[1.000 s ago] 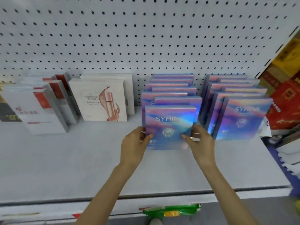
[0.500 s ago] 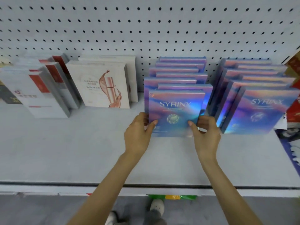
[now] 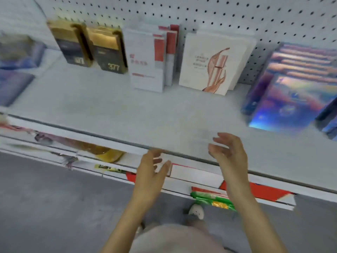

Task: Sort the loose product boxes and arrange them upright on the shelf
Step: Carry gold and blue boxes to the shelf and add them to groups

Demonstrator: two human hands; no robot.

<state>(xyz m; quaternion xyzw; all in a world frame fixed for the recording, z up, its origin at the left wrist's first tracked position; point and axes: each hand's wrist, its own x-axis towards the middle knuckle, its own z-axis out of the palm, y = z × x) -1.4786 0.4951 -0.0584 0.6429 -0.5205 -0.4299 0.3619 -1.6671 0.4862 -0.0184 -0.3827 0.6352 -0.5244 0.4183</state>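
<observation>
Holographic boxes glossy, iridescent; white boxes matt card; shelf matt painted metal; gold-black boxes shiny.

Shelf with upright product boxes

Both forearms are bare; lower down show a pale pinkish-grey garment and one light-coloured shoe.

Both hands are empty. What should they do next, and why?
Probably reach the left hand toward the bluish boxes at the shelf's far left. They seem to lie flat, though they are blurred, while the shiny blue boxes on the right stand upright in rows. The left hand and the right hand are open near the shelf's front edge, holding nothing.
</observation>
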